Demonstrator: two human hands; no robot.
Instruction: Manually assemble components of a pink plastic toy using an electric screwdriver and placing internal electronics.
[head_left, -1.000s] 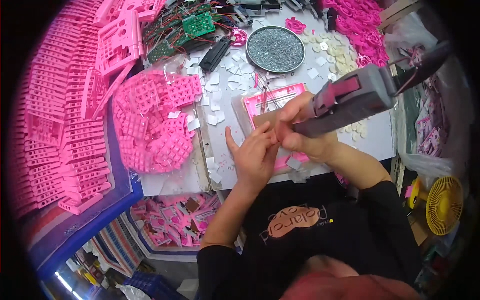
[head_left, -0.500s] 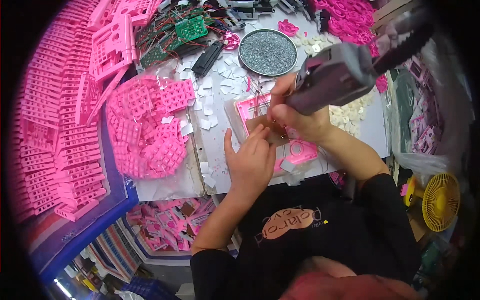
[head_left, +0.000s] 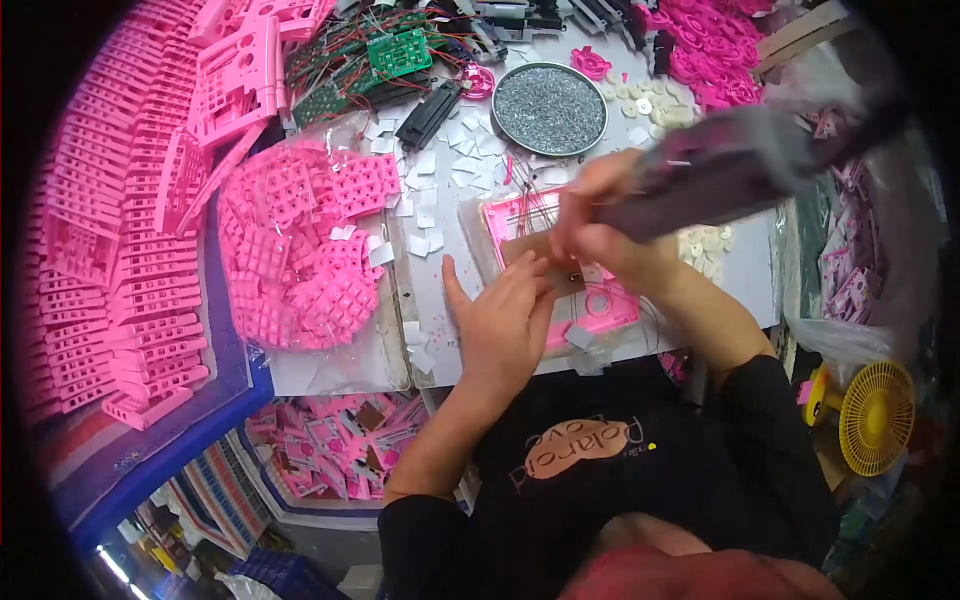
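Note:
My right hand [head_left: 610, 225] is wrapped round a dark grey electric screwdriver [head_left: 700, 180], smeared by motion and tilted toward the upper right. Its tip is hidden behind my fingers. Under it lies a brown board [head_left: 570, 283], set on a pink plastic housing [head_left: 612, 306] with a round opening near its lower right. My left hand [head_left: 500, 315] rests its fingertips on the board's left part, the thumb stretched away from the fingers. Thin wires [head_left: 530, 195] rise from the housing's upper part. A small white square [head_left: 578, 336] lies on its lower edge.
Behind the housing stands a round tin of screws [head_left: 550, 65]. Green circuit boards [head_left: 400, 52] with red wires lie at the back. A clear bag of pink button pads [head_left: 300, 260] sits to the left, beside stacked pink housings [head_left: 150, 300]. White squares [head_left: 425, 205] are scattered between. A yellow fan [head_left: 876, 418] stands at right.
The screwdriver and my right hand have swung slightly to the right, the tool now lying flatter. My left hand keeps its place on the board. The whole view has shifted a little.

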